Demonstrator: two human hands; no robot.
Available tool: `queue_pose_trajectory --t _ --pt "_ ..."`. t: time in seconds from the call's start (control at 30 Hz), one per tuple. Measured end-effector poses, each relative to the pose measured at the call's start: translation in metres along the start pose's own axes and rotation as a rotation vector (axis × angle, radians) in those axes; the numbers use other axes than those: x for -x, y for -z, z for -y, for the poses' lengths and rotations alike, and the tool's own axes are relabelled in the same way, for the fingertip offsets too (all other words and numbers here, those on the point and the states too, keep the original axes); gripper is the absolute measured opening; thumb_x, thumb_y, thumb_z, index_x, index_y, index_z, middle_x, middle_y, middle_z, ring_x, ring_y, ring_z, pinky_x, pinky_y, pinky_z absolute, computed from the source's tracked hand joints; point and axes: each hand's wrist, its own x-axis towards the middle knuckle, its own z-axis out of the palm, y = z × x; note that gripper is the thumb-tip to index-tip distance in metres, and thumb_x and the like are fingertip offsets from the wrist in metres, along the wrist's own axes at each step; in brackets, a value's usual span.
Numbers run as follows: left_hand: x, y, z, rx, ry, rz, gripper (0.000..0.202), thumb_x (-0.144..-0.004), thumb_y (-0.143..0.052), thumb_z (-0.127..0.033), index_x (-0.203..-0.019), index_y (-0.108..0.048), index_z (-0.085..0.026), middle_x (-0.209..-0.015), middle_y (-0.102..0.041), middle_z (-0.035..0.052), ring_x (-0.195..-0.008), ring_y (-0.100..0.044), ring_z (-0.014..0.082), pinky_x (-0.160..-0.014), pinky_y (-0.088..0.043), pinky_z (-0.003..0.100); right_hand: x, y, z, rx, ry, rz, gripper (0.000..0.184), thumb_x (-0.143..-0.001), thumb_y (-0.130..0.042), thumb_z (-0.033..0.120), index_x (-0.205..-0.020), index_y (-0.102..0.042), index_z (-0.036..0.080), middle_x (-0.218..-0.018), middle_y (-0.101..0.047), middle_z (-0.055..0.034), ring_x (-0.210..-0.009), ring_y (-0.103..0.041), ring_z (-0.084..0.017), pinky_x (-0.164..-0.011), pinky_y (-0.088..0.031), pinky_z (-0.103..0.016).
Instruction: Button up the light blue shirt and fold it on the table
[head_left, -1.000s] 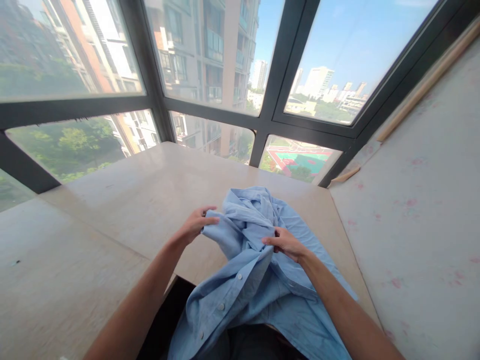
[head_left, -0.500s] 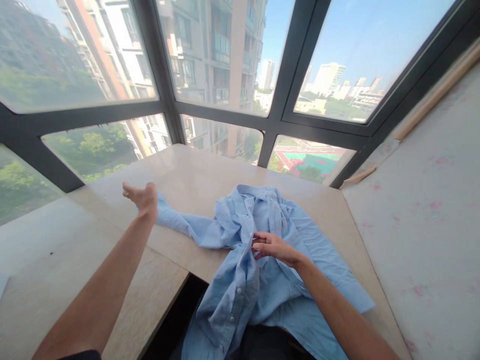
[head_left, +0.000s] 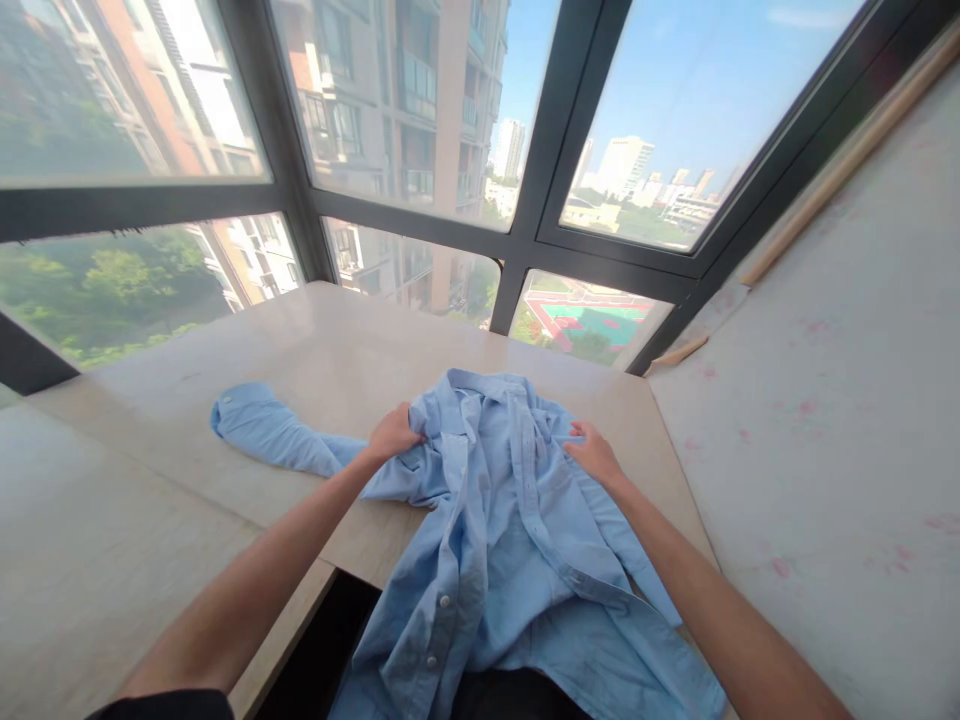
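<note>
A light blue button-up shirt (head_left: 510, 530) lies open on a beige wooden tabletop (head_left: 315, 360), its lower part hanging over the near edge. One sleeve (head_left: 262, 430) stretches out flat to the left. My left hand (head_left: 394, 432) grips the fabric at the shirt's left shoulder, fingers curled into the cloth. At the right shoulder, near the collar, my right hand (head_left: 594, 452) holds the shirt with its fingers pinched on the cloth.
Large dark-framed windows (head_left: 525, 230) rise just behind the table, showing buildings and trees outside. A pale wall (head_left: 825, 400) with pink spots runs along the right. A dark gap (head_left: 322, 650) opens in the tabletop at the near edge, left of the hanging shirt.
My left hand flung the sleeve out to the left, let it go, and came back to the shirt's left shoulder. My right hand moved from the shirt's middle up to the right shoulder.
</note>
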Motion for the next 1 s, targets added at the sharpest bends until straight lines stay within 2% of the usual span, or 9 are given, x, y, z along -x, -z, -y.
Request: queue_pose_trajectory --t 0.1,0.17,0.37,0.5,0.63,0.73,0.83,0.93,1.0 --pt "-0.017 0.017 -0.011 -0.061 -0.101 -0.026 0.030 -0.060 -0.069 -0.018 -0.090 -0.070 -0.021 -0.100 -0.074 0.0064 -0.106 -0.065 0.0293 -0.089 -0.046 0.029 -0.008 -0.006 -0.006 0.063 -0.015 0.052 0.069 -0.062 -0.077 0.025 -0.128 -0.058 0.022 -0.129 -0.063 -0.0110 -0.132 -0.049 -0.033 -0.111 -0.037 -0.050" --pt "-0.032 0.034 -0.022 -0.085 -0.132 -0.089 0.022 -0.063 -0.066 -0.016 -0.084 -0.071 -0.022 -0.094 -0.075 0.0051 -0.101 -0.066 0.0282 -0.086 -0.046 0.028 -0.009 -0.017 -0.008 0.086 -0.011 0.109 0.077 -0.059 -0.079 0.026 -0.132 -0.055 0.020 -0.135 -0.059 -0.0123 -0.135 -0.046 -0.034 -0.112 -0.036 -0.050" --pt "-0.099 0.089 -0.057 -0.074 -0.055 -0.441 0.033 -0.075 -0.063 -0.012 -0.107 -0.069 -0.015 -0.111 -0.071 0.0095 -0.111 -0.061 0.0301 -0.096 -0.046 0.036 -0.007 -0.049 0.004 0.259 0.042 0.167 0.080 -0.080 -0.069 0.043 -0.148 -0.037 0.017 -0.150 -0.040 -0.0193 -0.140 -0.039 -0.034 -0.111 -0.036 -0.045" --pt "-0.144 0.097 -0.070 -0.031 0.021 -0.564 0.043 -0.083 -0.055 -0.008 -0.127 -0.055 -0.005 -0.125 -0.062 0.0212 -0.120 -0.056 0.0323 -0.101 -0.043 0.047 -0.019 -0.064 0.021 0.457 0.020 0.162 0.085 -0.083 -0.064 0.054 -0.152 -0.031 0.015 -0.152 -0.036 -0.0214 -0.139 -0.040 -0.035 -0.107 -0.038 -0.046" --pt "-0.171 0.078 -0.069 -0.013 -0.027 -0.542 0.060 -0.085 -0.055 -0.010 -0.140 -0.036 0.001 -0.138 -0.049 0.0315 -0.131 -0.048 0.0365 -0.108 -0.039 0.048 -0.036 -0.076 0.032 0.644 -0.052 0.036 0.076 -0.087 -0.059 0.057 -0.148 -0.039 0.015 -0.145 -0.045 -0.0213 -0.127 -0.048 -0.037 -0.098 -0.043 -0.049" --pt "-0.173 0.049 -0.057 -0.050 -0.161 -0.446 0.069 -0.080 -0.060 -0.011 -0.143 -0.034 0.001 -0.147 -0.042 0.0287 -0.141 -0.037 0.0343 -0.116 -0.032 0.043 -0.050 -0.082 0.034 0.691 -0.099 -0.095 0.063 -0.094 -0.051 0.054 -0.143 -0.045 0.015 -0.139 -0.049 -0.0228 -0.121 -0.051 -0.037 -0.092 -0.046 -0.050" --pt "-0.157 0.015 -0.042 -0.141 -0.276 -0.373 0.074 -0.075 -0.061 -0.011 -0.143 -0.035 0.000 -0.150 -0.039 0.0286 -0.146 -0.030 0.0373 -0.119 -0.026 0.050 -0.066 -0.084 0.034 0.692 -0.154 -0.160 0.057 -0.098 -0.044 0.049 -0.142 -0.046 0.012 -0.136 -0.049 -0.0261 -0.119 -0.051 -0.039 -0.089 -0.046 -0.053" --pt "-0.127 -0.014 -0.032 -0.146 -0.267 -0.446 0.075 -0.075 -0.060 -0.013 -0.145 -0.034 -0.003 -0.154 -0.034 0.0285 -0.148 -0.021 0.0410 -0.118 -0.020 0.059 -0.080 -0.085 0.033 0.683 -0.197 -0.167 0.058 -0.098 -0.042 0.047 -0.142 -0.044 0.009 -0.134 -0.048 -0.0286 -0.119 -0.051 -0.041 -0.087 -0.047 -0.056" --pt "-0.102 -0.027 -0.030 -0.077 -0.255 -0.509 0.075 -0.077 -0.058 -0.016 -0.146 -0.032 -0.003 -0.155 -0.033 0.0272 -0.150 -0.018 0.0399 -0.119 -0.020 0.059 -0.085 -0.083 0.033 0.686 -0.199 -0.158 0.058 -0.098 -0.043 0.047 -0.142 -0.044 0.008 -0.133 -0.049 -0.0289 -0.119 -0.051 -0.042 -0.087 -0.047 -0.057"
